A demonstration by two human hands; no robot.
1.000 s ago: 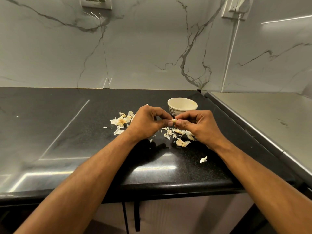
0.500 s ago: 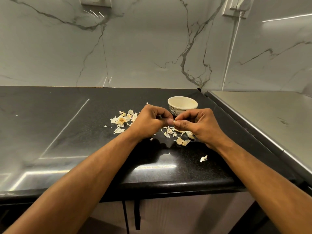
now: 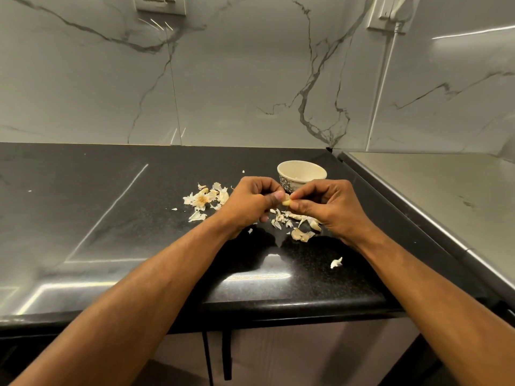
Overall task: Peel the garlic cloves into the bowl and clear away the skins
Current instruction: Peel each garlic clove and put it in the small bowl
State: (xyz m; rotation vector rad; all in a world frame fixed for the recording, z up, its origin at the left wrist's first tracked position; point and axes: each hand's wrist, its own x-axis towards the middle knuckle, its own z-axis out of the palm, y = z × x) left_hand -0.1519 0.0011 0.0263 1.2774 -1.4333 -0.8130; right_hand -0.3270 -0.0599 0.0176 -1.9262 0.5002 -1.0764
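We see both hands meet above the black desk point(image 3: 83, 218), just in front of the cream bowl point(image 3: 301, 173). Left hand point(image 3: 250, 203) and right hand point(image 3: 331, 207) each have thumb and fingertips pinched on one garlic clove point(image 3: 287, 201), a narrow grip from either side. Loose skins point(image 3: 295, 222) lie on the desk directly under the hands; a second heap of skins point(image 3: 204, 200) sits just left of the left hand. One stray flake point(image 3: 336, 262) lies nearer the desk's front edge. We cannot tell what the bowl contains.
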